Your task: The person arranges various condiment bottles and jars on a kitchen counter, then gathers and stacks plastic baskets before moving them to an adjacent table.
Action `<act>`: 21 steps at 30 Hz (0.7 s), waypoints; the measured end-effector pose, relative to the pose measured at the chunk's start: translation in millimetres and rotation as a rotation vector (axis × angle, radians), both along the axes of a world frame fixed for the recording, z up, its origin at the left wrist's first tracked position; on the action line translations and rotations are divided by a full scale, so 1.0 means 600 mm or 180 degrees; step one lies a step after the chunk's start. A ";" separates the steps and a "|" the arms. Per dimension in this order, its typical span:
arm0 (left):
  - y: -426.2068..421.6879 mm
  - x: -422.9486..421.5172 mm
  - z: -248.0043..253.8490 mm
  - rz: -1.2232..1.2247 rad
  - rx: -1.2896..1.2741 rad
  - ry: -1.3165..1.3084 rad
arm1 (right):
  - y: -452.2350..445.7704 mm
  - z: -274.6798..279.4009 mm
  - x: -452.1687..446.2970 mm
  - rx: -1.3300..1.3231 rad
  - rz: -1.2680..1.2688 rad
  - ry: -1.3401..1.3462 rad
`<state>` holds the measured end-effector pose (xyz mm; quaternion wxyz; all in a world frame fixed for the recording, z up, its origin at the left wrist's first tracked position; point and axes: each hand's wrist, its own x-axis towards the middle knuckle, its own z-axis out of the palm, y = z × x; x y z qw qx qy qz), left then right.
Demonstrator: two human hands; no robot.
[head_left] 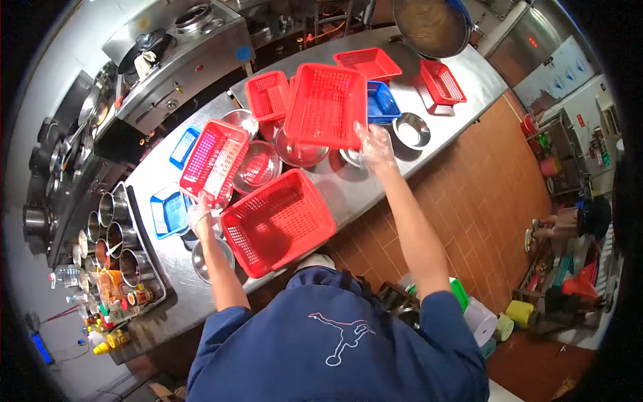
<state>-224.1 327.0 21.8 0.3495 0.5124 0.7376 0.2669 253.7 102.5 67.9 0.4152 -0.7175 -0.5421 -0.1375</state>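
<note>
My right hand (376, 147), in a clear plastic glove, grips the near right corner of a red plastic basket (327, 107) raised above the steel bowls. My left hand (199, 216), gloved too, pinches the lower end of a narrower red basket (216, 157), which is tilted. Between my arms, at the table's near edge, lies a large red basket (278, 224). Steel bowls, among them one bowl (257, 167) beside the left basket, show partly under and between the baskets. A blue basket (171, 213) sits left of my left hand.
More baskets stand on the steel table (355, 201): a red one (268, 96), another red one (368, 63), a blue one (382, 104). A large pot (432, 27) is at the far end. Pots and bottles fill a tray (161, 285) at left.
</note>
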 end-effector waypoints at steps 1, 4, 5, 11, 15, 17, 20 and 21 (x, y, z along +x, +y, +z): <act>0.030 -0.015 -0.052 -0.0029 0.0169 -0.0046 | 0.032 0.008 0.016 -0.0103 0.0023 0.0893; 0.023 0.000 -0.038 -0.0094 0.0012 -0.0325 | 0.108 0.027 0.042 -0.0436 0.0126 0.3562; 0.015 0.007 -0.018 -0.0270 0.0043 -0.0047 | 0.123 0.046 0.035 -0.0444 0.0135 0.3579; 0.003 0.025 0.009 0.0011 0.0075 -0.2166 | 0.188 0.015 0.096 -0.1248 -0.0705 0.2253; -0.056 0.066 0.066 0.0246 0.0252 -0.3269 | 0.184 0.011 0.104 -0.1538 -0.0666 0.1840; -0.087 0.101 0.089 0.0391 0.0484 -0.3366 | 0.184 -0.001 0.103 -0.1635 -0.0659 0.0954; -0.116 0.158 0.102 0.0158 0.0412 -0.3477 | 0.156 0.017 0.075 -0.2102 -0.0784 0.0901; -0.131 0.199 0.125 0.0209 0.0414 -0.3559 | 0.143 0.037 0.057 -0.2064 -0.0527 0.1421</act>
